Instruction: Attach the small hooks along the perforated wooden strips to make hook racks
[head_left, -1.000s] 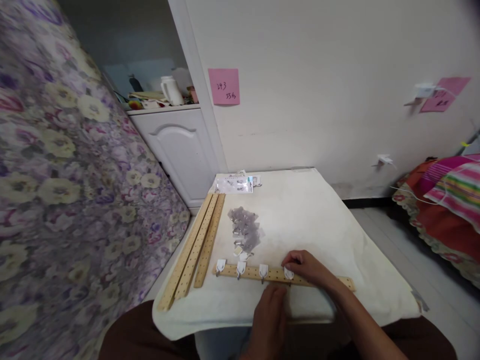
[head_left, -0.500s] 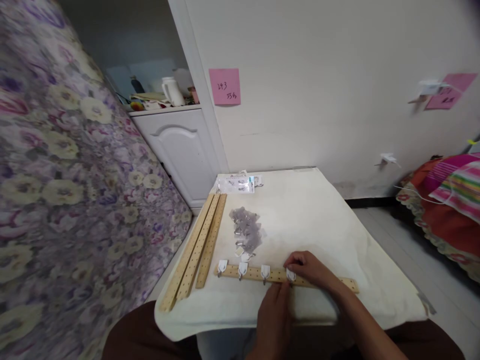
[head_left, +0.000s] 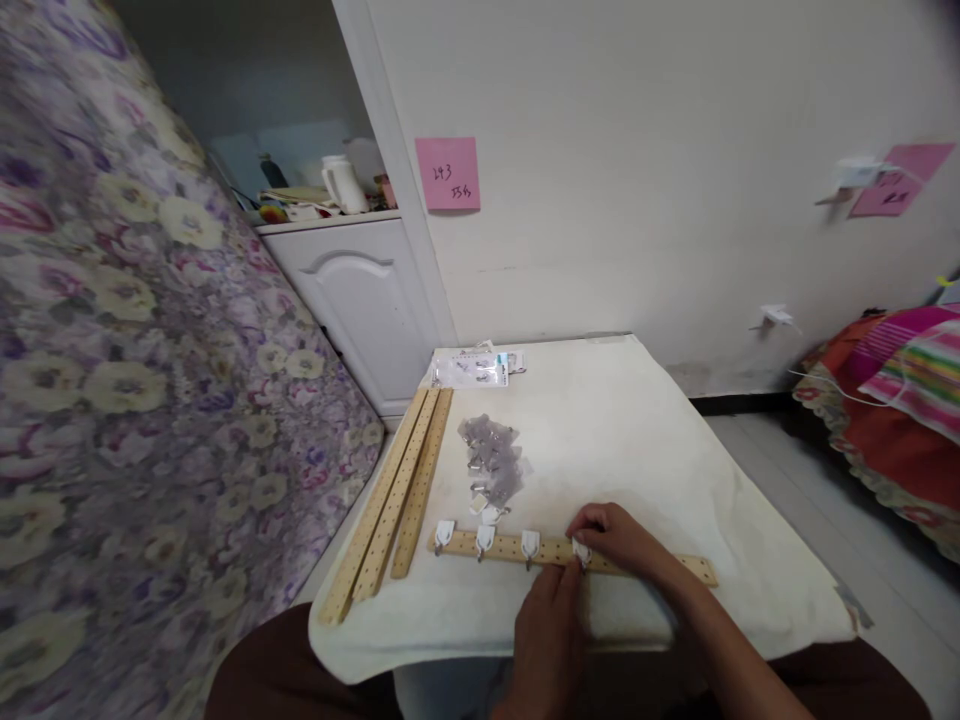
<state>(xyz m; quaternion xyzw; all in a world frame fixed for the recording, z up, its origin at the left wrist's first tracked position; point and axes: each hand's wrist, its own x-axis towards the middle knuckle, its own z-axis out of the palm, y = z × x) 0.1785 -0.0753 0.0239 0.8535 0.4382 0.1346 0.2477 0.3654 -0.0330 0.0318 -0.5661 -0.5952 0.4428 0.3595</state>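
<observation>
A perforated wooden strip lies crosswise near the front of the table, with three white adhesive hooks spaced along its left half. Farther right on the strip is a fourth white hook, its metal part toward me. My right hand closes thumb and fingers on this hook's upper edge from the right. From the near side, my left hand has its fingers together, tips at the hook's lower end and the strip's front edge; the palm is turned away. The fingertips partly cover the hook.
Three longer perforated wooden strips lie along the table's left side. A pile of small clear packets with hooks sits behind the worked strip. Printed packaging rests at the far left corner. A floral curtain hangs left of the table.
Hardly anything differs. Both hands stay at the fourth hook, with only tiny finger shifts, and a little more of the hook's metal part shows.
</observation>
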